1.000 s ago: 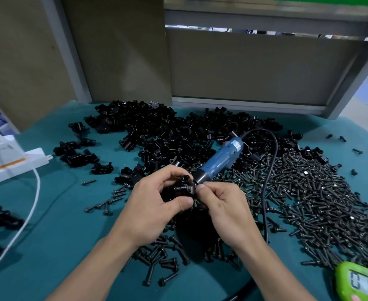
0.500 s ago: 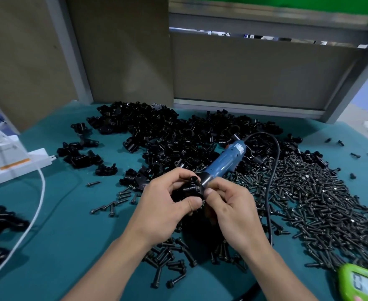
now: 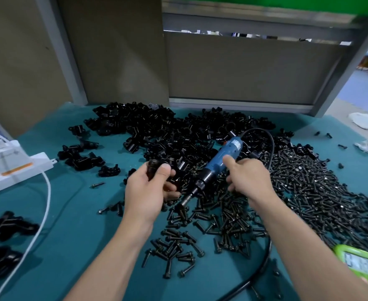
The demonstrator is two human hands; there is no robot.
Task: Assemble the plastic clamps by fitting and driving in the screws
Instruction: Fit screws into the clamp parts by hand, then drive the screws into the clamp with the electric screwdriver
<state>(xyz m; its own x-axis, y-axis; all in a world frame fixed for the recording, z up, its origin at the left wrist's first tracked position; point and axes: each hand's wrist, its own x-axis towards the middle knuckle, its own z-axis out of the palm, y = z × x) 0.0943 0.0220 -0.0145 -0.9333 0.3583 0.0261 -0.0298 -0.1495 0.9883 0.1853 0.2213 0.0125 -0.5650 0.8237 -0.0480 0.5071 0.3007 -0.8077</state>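
Note:
My left hand (image 3: 146,192) grips a black plastic clamp (image 3: 153,169) just above the teal table. To its right lies a blue electric screwdriver (image 3: 220,161), its bit pointing down-left at the screws. My right hand (image 3: 248,179) is on the tool: the thumb lies on the blue body and the fingers curl beside the black collar. Behind both hands spreads a big heap of black clamp parts (image 3: 178,135). A wide pile of black screws (image 3: 309,192) covers the right side, and loose screws (image 3: 174,246) lie between my forearms.
A white power strip (image 3: 16,168) and its white cable (image 3: 45,203) sit at the left. Black clamps (image 3: 5,227) lie at the left edge, more (image 3: 81,157) near the strip. The screwdriver's black cord (image 3: 265,257) loops to the front. A green timer (image 3: 361,263) is at bottom right.
My hands, together on the clamp before, have parted. The left hand moved left with the clamp. The right hand let go of it and went right to the screwdriver.

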